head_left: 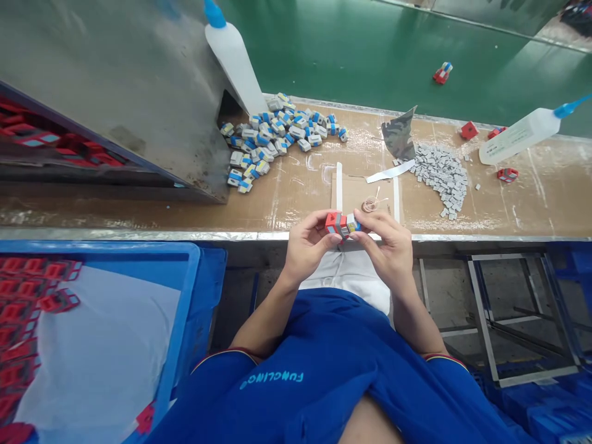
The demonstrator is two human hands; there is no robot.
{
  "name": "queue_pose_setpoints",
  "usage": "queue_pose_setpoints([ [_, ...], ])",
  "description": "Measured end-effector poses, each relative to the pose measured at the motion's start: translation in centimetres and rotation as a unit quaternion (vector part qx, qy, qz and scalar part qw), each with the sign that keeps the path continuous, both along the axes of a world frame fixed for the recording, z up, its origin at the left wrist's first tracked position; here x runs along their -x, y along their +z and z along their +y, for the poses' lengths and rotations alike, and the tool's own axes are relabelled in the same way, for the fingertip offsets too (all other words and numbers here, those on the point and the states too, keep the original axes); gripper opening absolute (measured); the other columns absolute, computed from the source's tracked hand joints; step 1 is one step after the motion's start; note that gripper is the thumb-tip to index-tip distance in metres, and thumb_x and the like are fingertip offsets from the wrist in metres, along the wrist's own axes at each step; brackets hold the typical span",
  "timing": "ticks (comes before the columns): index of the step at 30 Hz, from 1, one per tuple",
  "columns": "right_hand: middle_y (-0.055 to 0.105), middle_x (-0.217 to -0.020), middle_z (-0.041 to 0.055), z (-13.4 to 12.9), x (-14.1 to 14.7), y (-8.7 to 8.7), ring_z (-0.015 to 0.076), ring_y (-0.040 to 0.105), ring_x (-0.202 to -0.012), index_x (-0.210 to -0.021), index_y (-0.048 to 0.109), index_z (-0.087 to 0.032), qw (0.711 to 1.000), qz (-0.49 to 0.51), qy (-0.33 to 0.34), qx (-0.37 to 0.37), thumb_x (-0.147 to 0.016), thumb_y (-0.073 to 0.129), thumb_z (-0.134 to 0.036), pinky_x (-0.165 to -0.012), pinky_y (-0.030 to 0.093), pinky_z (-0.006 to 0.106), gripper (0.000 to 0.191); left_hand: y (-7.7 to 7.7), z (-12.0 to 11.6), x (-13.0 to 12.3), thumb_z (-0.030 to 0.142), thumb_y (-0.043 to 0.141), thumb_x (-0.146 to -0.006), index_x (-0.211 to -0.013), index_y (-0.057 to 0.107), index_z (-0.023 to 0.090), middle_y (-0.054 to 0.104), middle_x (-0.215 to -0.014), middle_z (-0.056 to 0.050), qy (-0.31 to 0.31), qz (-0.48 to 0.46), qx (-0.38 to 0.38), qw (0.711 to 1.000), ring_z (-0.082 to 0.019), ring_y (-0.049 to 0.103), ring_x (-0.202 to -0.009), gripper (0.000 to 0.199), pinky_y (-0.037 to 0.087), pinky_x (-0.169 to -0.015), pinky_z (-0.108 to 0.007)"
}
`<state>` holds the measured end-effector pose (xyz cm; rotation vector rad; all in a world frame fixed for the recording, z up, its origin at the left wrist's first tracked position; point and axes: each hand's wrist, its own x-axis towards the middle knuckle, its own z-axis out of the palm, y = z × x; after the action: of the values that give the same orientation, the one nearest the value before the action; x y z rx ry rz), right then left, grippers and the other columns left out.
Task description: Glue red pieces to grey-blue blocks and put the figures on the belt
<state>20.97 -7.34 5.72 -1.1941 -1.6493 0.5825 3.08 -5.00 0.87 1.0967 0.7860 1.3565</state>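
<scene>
My left hand [308,243] and my right hand [383,243] together grip a small multicoloured block assembly [342,224] of red, grey, blue and yellow pieces, held just above the bench's front edge. Behind my hands lies a piece of brown card [356,191] with white strips along its sides, and a small coil of rubber band [370,203] rests on it. A heap of blue-and-white parts [277,132] lies further back on the left. A heap of small grey blocks [441,176] lies to the right.
Two white squeeze bottles with blue tips [234,55] [520,137] lie at the bench's back. A grey metal cabinet [115,80] looms on the left. A blue crate [189,296] holds red parts at lower left. A metal frame [509,314] stands below right.
</scene>
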Motion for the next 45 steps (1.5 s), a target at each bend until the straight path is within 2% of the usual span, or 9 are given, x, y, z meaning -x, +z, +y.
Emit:
queue_pose_setpoints([
  [7, 0.075, -0.093, 0.0018, 1.2, 0.3, -1.0, 0.0137, 0.069, -0.074, -0.121, 0.083, -0.026, 0.999, -0.04, 0.006, 0.016, -0.101, 0.075, -0.03, -0.069, 0.06, 0.028, 0.022, -0.4, 0.8, 0.7, 0.039, 0.101, -0.071, -0.109, 0.083, 0.017, 0.084, -0.104, -0.009, -0.04, -0.012, 0.079, 0.996, -0.022, 0.081, -0.096, 0.048, 0.066, -0.089, -0.032],
  [12, 0.074, -0.092, 0.002, 2.9, 0.3, -0.9, 0.0141, 0.068, -0.075, -0.12, 0.082, -0.025, 0.998, -0.045, 0.024, 0.039, -0.102, 0.074, -0.029, -0.071, 0.062, 0.029, 0.02, -0.2, 1.6, 0.6, 0.038, 0.103, -0.067, -0.106, 0.083, 0.017, 0.085, -0.102, -0.008, -0.018, -0.021, 0.132, 0.991, -0.021, 0.082, -0.092, 0.048, 0.068, -0.081, -0.029],
  [18, 0.084, -0.099, 0.0043, 4.8, 0.1, 0.5, 0.018, 0.078, -0.083, -0.118, 0.082, -0.026, 0.999, -0.032, -0.024, 0.028, -0.098, 0.079, -0.032, -0.078, 0.068, 0.033, 0.021, 0.6, 3.9, -0.8, 0.04, 0.104, -0.067, -0.104, 0.082, 0.019, 0.084, -0.097, -0.006, -0.007, -0.052, 0.113, 0.992, -0.019, 0.081, -0.09, 0.048, 0.067, -0.077, -0.026],
  [22, 0.085, -0.113, 0.0066, 5.7, 0.1, 0.8, 0.0218, 0.082, -0.103, -0.114, 0.083, -0.027, 0.996, -0.028, -0.072, -0.051, -0.099, 0.077, -0.025, -0.09, 0.07, 0.037, 0.016, 0.8, 5.4, -2.0, 0.044, 0.101, -0.071, -0.107, 0.081, 0.02, 0.084, -0.102, -0.006, -0.016, -0.084, 0.133, 0.987, -0.017, 0.08, -0.089, 0.048, 0.065, -0.075, -0.024],
  [30, 0.085, -0.106, 0.0059, 7.4, -1.0, 0.5, 0.021, 0.083, -0.105, -0.108, 0.082, -0.025, 0.996, -0.074, -0.019, -0.055, -0.102, 0.071, -0.02, -0.089, 0.07, 0.034, 0.013, 1.0, 6.3, -2.9, 0.037, 0.104, -0.069, -0.106, 0.084, 0.02, 0.084, -0.095, -0.004, 0.0, -0.088, 0.136, 0.987, -0.016, 0.08, -0.089, 0.045, 0.067, -0.081, -0.025],
  [35, 0.084, -0.121, 0.0084, 8.1, -1.3, 0.2, 0.0242, 0.081, -0.114, -0.128, 0.079, -0.028, 0.996, -0.076, 0.009, -0.045, -0.105, 0.068, -0.026, -0.099, 0.07, 0.041, 0.025, 1.1, 6.7, -2.5, 0.044, 0.105, -0.064, -0.099, 0.078, 0.017, 0.084, -0.092, -0.005, 0.006, -0.065, 0.152, 0.986, -0.018, 0.08, -0.083, 0.052, 0.066, -0.077, -0.026],
  [40, 0.063, -0.161, 0.0142, 7.8, -1.1, -0.7, 0.0293, 0.063, -0.149, -0.167, 0.045, -0.028, 0.989, -0.115, 0.079, -0.041, -0.102, 0.073, -0.031, -0.121, 0.059, 0.051, 0.071, 1.6, 6.8, -2.4, 0.055, 0.1, -0.071, -0.104, 0.073, 0.018, 0.083, -0.091, -0.005, -0.036, -0.091, 0.188, 0.977, -0.017, 0.08, -0.078, 0.056, 0.066, -0.078, -0.028],
  [42, 0.061, -0.163, 0.0139, 7.6, -0.7, -1.1, 0.0293, 0.06, -0.151, -0.17, 0.038, -0.029, 0.99, -0.114, 0.063, -0.053, -0.103, 0.071, -0.025, -0.122, 0.058, 0.053, 0.075, 1.7, 6.6, -2.2, 0.059, 0.097, -0.074, -0.101, 0.072, 0.018, 0.083, -0.09, -0.005, -0.063, -0.093, 0.19, 0.975, -0.018, 0.08, -0.076, 0.055, 0.066, -0.075, -0.028],
  [45, 0.068, -0.156, 0.0125, 7.3, -0.3, -1.4, 0.0277, 0.066, -0.145, -0.167, 0.044, -0.031, 0.993, -0.087, 0.023, -0.071, -0.102, 0.068, -0.018, -0.118, 0.061, 0.051, 0.07, 1.6, 6.5, -1.6, 0.064, 0.092, -0.079, -0.102, 0.072, 0.017, 0.084, -0.093, -0.008, -0.105, -0.065, 0.17, 0.978, -0.021, 0.082, -0.084, 0.056, 0.067, -0.078, -0.031],
])
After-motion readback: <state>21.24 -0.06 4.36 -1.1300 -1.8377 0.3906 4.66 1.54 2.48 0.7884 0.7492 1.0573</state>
